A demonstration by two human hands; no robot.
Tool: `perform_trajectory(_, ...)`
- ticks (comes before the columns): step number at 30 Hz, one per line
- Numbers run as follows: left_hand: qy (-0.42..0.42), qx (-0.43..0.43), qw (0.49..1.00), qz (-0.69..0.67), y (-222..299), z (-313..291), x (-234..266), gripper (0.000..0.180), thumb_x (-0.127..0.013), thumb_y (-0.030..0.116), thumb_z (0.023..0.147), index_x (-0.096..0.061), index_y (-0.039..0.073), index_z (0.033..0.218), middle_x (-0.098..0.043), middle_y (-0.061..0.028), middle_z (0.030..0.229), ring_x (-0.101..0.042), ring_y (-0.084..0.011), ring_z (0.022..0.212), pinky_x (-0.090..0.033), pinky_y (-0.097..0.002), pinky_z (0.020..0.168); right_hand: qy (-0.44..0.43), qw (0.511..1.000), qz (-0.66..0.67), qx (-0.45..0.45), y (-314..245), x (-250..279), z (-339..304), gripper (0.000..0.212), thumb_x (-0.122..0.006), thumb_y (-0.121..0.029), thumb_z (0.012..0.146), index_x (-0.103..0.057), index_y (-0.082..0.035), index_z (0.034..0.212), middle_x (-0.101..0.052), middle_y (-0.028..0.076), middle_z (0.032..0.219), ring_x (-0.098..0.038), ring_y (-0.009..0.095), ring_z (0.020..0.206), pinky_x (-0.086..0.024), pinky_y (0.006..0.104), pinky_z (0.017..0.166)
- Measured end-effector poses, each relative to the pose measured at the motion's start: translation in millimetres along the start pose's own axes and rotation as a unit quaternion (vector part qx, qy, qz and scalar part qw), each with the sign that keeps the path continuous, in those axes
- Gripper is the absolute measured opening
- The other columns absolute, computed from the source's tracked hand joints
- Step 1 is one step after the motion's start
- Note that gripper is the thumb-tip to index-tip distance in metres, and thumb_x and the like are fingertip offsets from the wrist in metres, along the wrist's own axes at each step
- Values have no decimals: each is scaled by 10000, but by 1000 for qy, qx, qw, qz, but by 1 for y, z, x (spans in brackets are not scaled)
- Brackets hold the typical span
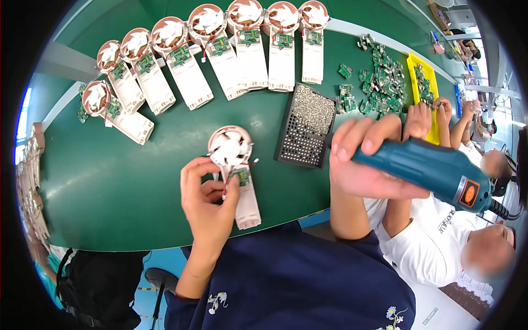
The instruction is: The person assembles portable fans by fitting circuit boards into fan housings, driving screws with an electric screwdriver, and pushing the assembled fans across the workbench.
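My left hand (pixel 208 192) is closed around the side of a half-built handheld fan (pixel 248 206), its thumb by the red and black wires. This fan has a white blade wheel in a round pinkish rim, a green circuit board and a pale handle lying toward me. Raised at the right, my right hand (pixel 366 159) grips a teal electric screwdriver (pixel 429 168) with a cord at its back end. The screwdriver's front end points left, toward a black screw tray (pixel 301 144); its tip is hidden by my fingers. Small silver screws fill the tray's far part and sit in its holes.
Several similar fans (pixel 184 77) form an arc along the far side of the green table (pixel 110 181). Loose circuit boards (pixel 385 82) are heaped at the far right, beside a yellow bin (pixel 434 102). A co-worker's hands (pixel 418 121) reach in at the right.
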State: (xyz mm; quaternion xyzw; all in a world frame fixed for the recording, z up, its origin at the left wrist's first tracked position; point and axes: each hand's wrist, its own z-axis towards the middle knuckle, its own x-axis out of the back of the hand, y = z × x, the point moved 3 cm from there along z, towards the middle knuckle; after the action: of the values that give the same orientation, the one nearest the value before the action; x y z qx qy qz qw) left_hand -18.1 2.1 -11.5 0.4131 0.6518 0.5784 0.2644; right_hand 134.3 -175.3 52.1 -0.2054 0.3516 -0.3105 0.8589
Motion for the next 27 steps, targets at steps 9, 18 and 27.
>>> perform_trajectory(9, -2, 3, 1000, -2, 4, 16, -19, 303, -700, -56, 779, -508, -15, 1010, -485, -120, 1210, -660, -122, 708, -537, -210, 573, 72, 996, -46, -11, 24, 9, -3, 931, -315, -904, 750, -381, -122, 1252, -487, 68, 696, -475, 172, 416, -432, 304, 374)
perform_trajectory(18, 11, -12, 1000, 1, 2, 16, -19, 305, -692, -66, 767, -512, -17, 1008, -486, -123, 1242, -660, -125, 711, -539, -210, 568, 102, 994, -24, -30, 34, 19, -13, 953, -354, -907, 734, -371, -97, 1236, -501, 100, 655, -467, 188, 400, -440, 305, 355)
perform_trajectory(27, 12, -11, 1000, -6, 2, 16, -21, 310, -684, -69, 770, -498, -25, 1015, -479, -133, 1257, -662, -133, 707, -539, -222, 568, 127, 990, -51, -35, 36, 16, -16, 970, -380, -901, 731, -374, -70, 1232, -505, 104, 643, -458, 185, 389, -430, 293, 350)
